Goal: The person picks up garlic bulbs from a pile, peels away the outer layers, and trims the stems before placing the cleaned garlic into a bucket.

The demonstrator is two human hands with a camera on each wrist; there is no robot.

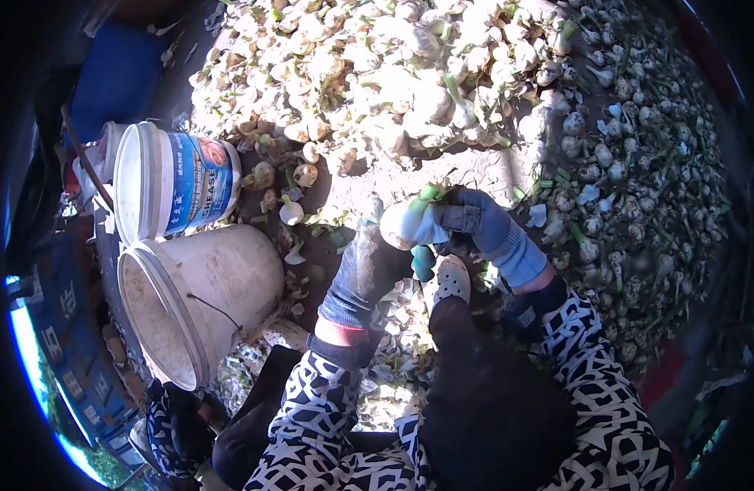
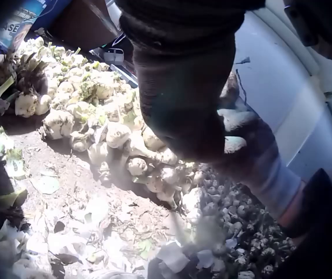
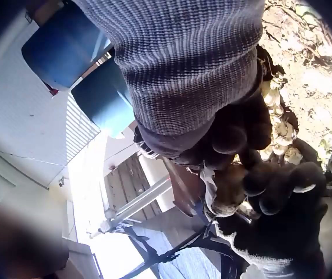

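In the head view a garlic bulb [image 1: 400, 226] with a short green stem [image 1: 431, 193] is held up between both gloved hands, in front of the person. My left hand [image 1: 367, 255] grips the bulb from the left, thumb upright beside it and fingertips [image 1: 423, 263] showing beneath. From the right, my right hand [image 1: 485, 226] pinches the stem end and its loose outer skin. The right wrist view shows the bulb [image 3: 227, 189] among dark fingers of both hands, its peel hanging off one side. Seen from the left wrist, the back of the left glove [image 2: 183, 99] hides the bulb.
A large heap of garlic [image 1: 344, 74] lies ahead, with smaller bulbs [image 1: 639, 188] spread along the right. A labelled grease bucket [image 1: 176, 176] and a plain white bucket [image 1: 229, 282] lie on their sides at left. Peelings surround a white perforated clog [image 1: 450, 282].
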